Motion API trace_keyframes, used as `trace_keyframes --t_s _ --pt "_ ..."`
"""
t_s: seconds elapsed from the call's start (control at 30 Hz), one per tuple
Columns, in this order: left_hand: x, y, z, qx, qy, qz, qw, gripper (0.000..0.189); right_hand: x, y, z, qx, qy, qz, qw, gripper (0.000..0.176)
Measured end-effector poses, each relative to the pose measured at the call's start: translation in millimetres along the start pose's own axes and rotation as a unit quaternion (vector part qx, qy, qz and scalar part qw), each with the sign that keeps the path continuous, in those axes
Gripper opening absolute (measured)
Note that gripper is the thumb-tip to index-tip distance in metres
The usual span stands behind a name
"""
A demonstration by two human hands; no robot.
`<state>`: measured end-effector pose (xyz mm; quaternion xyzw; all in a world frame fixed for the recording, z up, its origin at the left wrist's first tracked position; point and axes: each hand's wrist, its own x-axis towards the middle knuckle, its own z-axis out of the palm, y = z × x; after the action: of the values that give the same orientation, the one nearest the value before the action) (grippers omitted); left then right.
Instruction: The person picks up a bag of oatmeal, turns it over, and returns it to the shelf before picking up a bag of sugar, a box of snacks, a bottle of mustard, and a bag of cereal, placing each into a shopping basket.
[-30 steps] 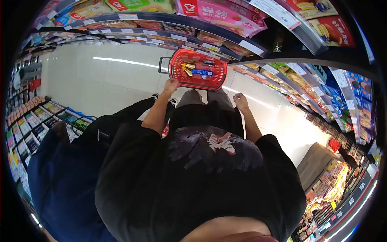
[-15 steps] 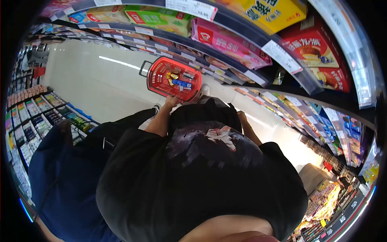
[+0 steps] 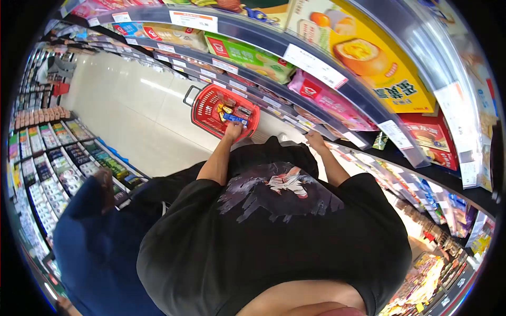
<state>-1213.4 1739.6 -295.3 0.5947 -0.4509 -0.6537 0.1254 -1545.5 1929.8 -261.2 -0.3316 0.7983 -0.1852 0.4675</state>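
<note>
My left hand reaches over the near side of a red shopping basket. Its fingers are curled at the lower end of a blue package, and what they grip is too small to make out. Yellow-wrapped packets and a dark, flat pack lie beside the blue one. My right hand is out in front of my body, near the lower shelf edge. Its fingers look loosely extended, with nothing visible in them.
Shelves of boxed snacks curve along the front and right, including a yellow box, a green pack and a pink pack. A person in blue stands close at my left. Product racks line the far left, beyond the pale floor.
My left hand has moved from the basket's near rim farther over its contents. My right hand has come forward from beside my body. The view has shifted, with the shelves lower and farther right.
</note>
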Motion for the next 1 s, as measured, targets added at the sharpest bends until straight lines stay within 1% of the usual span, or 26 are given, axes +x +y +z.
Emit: trace_keyframes --t_s 0.03,0.07,0.1,0.13,0.17,0.23,0.27,0.3,0.33,0.4,0.43,0.47,0.5,0.53,0.57,0.6,0.63,0.67,0.7,0.73,0.77,0.8,0.87,0.93,1.0 --pt "8.7 -15.4 -24.0 0.050 -0.025 -0.040 0.998 0.020 -0.1 -8.7 11.8 0.031 0.043 0.004 0.999 0.030" --pt "7.7 -12.4 -41.1 0.097 -0.050 -0.078 0.991 0.021 1.9 -12.0 21.6 0.034 0.063 0.004 0.997 0.030" --pt "4.2 -11.4 -53.7 0.100 -0.054 -0.076 0.991 0.021 3.4 -14.6 29.0 0.049 0.046 0.038 0.997 0.023" --pt "-13.8 5.4 -65.3 0.070 -0.002 -0.114 0.991 0.021 6.0 -13.7 36.4 0.062 0.026 0.071 0.995 0.020" --pt "-23.2 18.1 -76.2 0.038 0.052 -0.153 0.986 0.022 1.6 -22.7 41.6 0.062 0.027 0.072 0.995 0.020" --pt "-13.4 16.0 -102.4 0.031 0.042 -0.165 0.985 0.022 -12.1 -43.2 55.1 0.132 0.058 0.104 0.984 0.027" --pt "-9.5 13.7 -115.2 0.024 0.033 -0.177 0.983 0.024 -11.1 -37.0 63.1 0.132 0.056 0.105 0.984 0.027" --pt "-1.8 14.1 -124.2 0.013 0.025 -0.193 0.981 0.024 -7.9 -31.0 65.9 0.010 0.035 0.022 0.999 0.027" --pt "1.9 15.5 -130.8 0.011 0.026 -0.192 0.981 0.024 -1.9 -20.5 71.8 -0.114 0.013 -0.063 0.991 0.027" --pt "17.1 27.3 -140.1 0.000 0.009 -0.165 0.986 0.022 14.7 -6.3 90.4 -0.011 0.015 0.108 0.994 0.027" --pt "30.0 28.9 -142.1 -0.004 0.018 -0.147 0.989 0.020 20.9 -6.0 92.0 -0.028 0.001 0.087 0.996 0.028" --pt "34.1 41.1 -143.6 -0.008 0.022 -0.145 0.989 0.020 27.7 -5.7 100.5 0.091 0.018 0.143 0.985 0.027" --pt "37.0 52.1 -144.6 -0.006 0.030 -0.104 0.994 0.018 36.3 -3.7 101.4 0.136 0.039 0.151 0.978 0.027" --pt "40.6 62.9 -150.0 -0.001 0.040 -0.064 0.997 0.018 38.4 -16.8 103.9 0.183 0.057 0.159 0.969 0.026" --pt "48.6 71.5 -157.3 0.066 0.025 -0.081 0.994 0.021 46.0 -22.1 106.7 0.170 0.040 0.154 0.973 0.025" --pt "51.9 77.3 -160.1 0.064 0.033 -0.080 0.994 0.021 59.3 -30.4 104.9 0.155 0.026 0.145 0.977 0.024" --pt "64.4 86.5 -161.5 0.024 0.043 -0.046 0.998 0.021 70.5 -46.3 103.2 0.143 0.044 0.110 0.983 0.024" --pt "73.6 92.4 -165.3 -0.014 0.051 -0.016 0.998 0.022 85.1 -62.2 98.5 0.142 0.042 0.102 0.984 0.024" --pt "83.4 97.1 -175.4 0.110 0.045 -0.004 0.993 0.020 95.4 -73.9 94.2 0.075 -0.004 0.055 0.996 0.027" --pt "82.6 104.2 -178.2 0.105 0.049 -0.009 0.993 0.020 100.2 -91.8 87.2 0.006 -0.052 0.008 0.999 0.029" --pt "80.6 116.4 -179.2 0.049 0.056 -0.033 0.997 0.019 110.4 -105.9 87.8 -0.170 0.001 -0.081 0.982 0.026" --pt "79.0 129.2 -179.4 -0.008 0.062 -0.056 0.996 0.019 119.9 -118.4 86.6 -0.039 -0.032 -0.033 0.998 0.029" --pt "94.3 122.0 -189.1 -0.027 0.067 -0.050 0.996 0.017 88.2 -191.5 78.0 0.139 0.006 0.014 0.990 0.027" --pt "97.4 122.2 -202.6 0.054 0.074 -0.043 0.995 0.020 87.5 -207.5 83.6 0.150 -0.010 0.025 0.988 0.025" --pt "114.5 105.5 -223.8 0.042 0.066 -0.043 0.996 0.020 97.0 -216.9 87.3 0.163 -0.021 0.029 0.986 0.022"
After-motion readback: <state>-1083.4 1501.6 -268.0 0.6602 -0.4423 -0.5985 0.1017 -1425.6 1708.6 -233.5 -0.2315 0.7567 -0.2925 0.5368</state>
